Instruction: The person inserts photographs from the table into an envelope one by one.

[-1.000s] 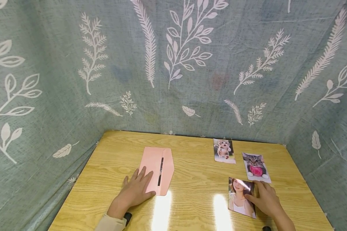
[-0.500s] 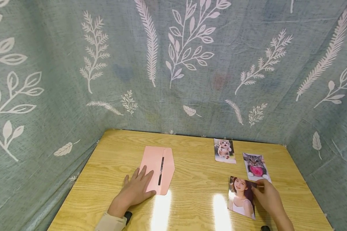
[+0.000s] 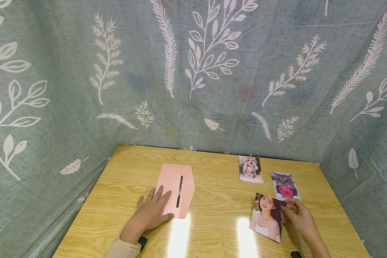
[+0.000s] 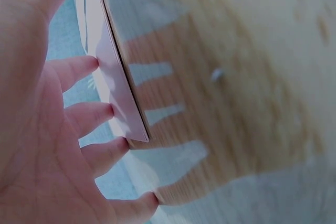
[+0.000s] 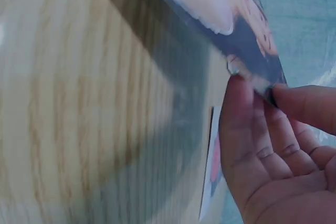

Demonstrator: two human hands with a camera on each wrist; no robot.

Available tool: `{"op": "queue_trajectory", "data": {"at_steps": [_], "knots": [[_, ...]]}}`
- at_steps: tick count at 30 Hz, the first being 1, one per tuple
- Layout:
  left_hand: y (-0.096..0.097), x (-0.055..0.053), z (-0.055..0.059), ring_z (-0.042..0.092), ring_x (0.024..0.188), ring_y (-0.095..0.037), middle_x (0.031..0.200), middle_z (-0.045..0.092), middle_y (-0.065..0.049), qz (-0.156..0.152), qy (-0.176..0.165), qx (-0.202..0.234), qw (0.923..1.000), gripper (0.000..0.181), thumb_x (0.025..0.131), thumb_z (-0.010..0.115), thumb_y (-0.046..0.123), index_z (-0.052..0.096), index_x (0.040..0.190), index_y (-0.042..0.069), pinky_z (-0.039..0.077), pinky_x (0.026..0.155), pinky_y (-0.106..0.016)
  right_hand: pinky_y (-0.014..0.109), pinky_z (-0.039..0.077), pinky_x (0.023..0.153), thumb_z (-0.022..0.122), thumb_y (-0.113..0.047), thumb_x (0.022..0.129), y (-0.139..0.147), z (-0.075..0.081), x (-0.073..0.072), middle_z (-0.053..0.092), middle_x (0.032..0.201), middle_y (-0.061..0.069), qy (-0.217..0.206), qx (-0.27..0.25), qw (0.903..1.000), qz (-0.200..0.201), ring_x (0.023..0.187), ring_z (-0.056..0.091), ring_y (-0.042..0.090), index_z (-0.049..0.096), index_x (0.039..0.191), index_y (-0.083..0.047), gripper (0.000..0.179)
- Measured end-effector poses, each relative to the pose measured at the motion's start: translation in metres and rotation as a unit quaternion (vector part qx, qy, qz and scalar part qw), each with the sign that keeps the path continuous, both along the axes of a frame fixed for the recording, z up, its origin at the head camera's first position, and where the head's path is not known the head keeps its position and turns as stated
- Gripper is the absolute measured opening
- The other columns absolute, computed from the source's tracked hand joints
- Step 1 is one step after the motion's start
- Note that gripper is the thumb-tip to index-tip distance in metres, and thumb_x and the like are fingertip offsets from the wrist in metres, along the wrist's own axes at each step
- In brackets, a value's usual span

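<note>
A pink envelope [image 3: 187, 179] lies on the table with its flap side up. A dark strip shows through a slot along the flap. My left hand [image 3: 149, 213] rests on its near left part, fingers spread and straight; in the left wrist view the fingertips touch the envelope [image 4: 113, 87] and the table. On the right, a photo [image 3: 267, 220] of a person in a white top is tilted up off the table. My right hand [image 3: 298, 216] pinches its upper right corner between thumb and fingers, as the right wrist view of the photo [image 5: 247, 40] also shows.
A kitten photo [image 3: 251, 168] lies near the table's back edge. The photo of a cat with a pink ball [image 3: 285, 186] lies just behind my right hand, its lower end partly covered. A patterned grey-green curtain [image 3: 167, 71] surrounds the wooden table [image 3: 213, 200] at the back and sides.
My right hand has taken hold of the photo of the person and lifted it off the table, tilting it and shifting it slightly left. The left hand and the envelope stay put.
</note>
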State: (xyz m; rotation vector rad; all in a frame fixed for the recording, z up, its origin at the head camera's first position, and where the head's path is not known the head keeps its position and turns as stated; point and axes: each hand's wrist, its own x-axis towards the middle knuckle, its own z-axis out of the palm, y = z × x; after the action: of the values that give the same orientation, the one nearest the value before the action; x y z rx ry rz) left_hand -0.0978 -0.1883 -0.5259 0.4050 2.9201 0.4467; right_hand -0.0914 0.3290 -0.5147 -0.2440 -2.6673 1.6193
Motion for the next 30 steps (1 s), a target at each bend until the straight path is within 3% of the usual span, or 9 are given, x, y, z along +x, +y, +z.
{"op": "queue_trajectory", "data": {"at_steps": [5, 16, 30], "knots": [[0.0, 0.0, -0.001, 0.018, 0.147, -0.045, 0.162, 0.023, -0.017, 0.0, 0.0, 0.001, 1.0, 0.083, 0.089, 0.066, 0.059, 0.038, 0.156, 0.019, 0.019, 0.101, -0.079, 0.034, 0.059, 0.059, 0.059, 0.005, 0.097, -0.002, 0.0, -0.002, 0.065, 0.088, 0.009, -0.001, -0.091, 0.9959, -0.006, 0.069, 0.062, 0.012, 0.044, 0.128, 0.017, 0.036], [-0.001, 0.001, -0.003, 0.017, 0.147, -0.045, 0.163, 0.022, -0.016, 0.003, 0.002, 0.01, 0.9999, 0.083, 0.089, 0.067, 0.059, 0.038, 0.156, 0.02, 0.017, 0.102, -0.079, 0.031, 0.058, 0.058, 0.064, 0.003, 0.095, -0.014, 0.007, -0.009, 0.068, 0.087, 0.005, 0.014, -0.165, 0.9863, -0.005, 0.071, 0.063, 0.012, 0.05, 0.124, 0.012, 0.033], [-0.002, 0.002, -0.002, 0.018, 0.147, -0.045, 0.162, 0.024, -0.017, 0.0, 0.006, 0.014, 0.9999, 0.084, 0.088, 0.068, 0.059, 0.039, 0.156, 0.019, 0.018, 0.102, -0.079, 0.037, 0.06, 0.061, 0.061, 0.001, 0.098, -0.041, 0.015, -0.026, 0.063, 0.093, 0.015, 0.031, -0.152, 0.987, 0.043, 0.072, 0.064, 0.015, 0.045, 0.132, 0.015, 0.04]]}}
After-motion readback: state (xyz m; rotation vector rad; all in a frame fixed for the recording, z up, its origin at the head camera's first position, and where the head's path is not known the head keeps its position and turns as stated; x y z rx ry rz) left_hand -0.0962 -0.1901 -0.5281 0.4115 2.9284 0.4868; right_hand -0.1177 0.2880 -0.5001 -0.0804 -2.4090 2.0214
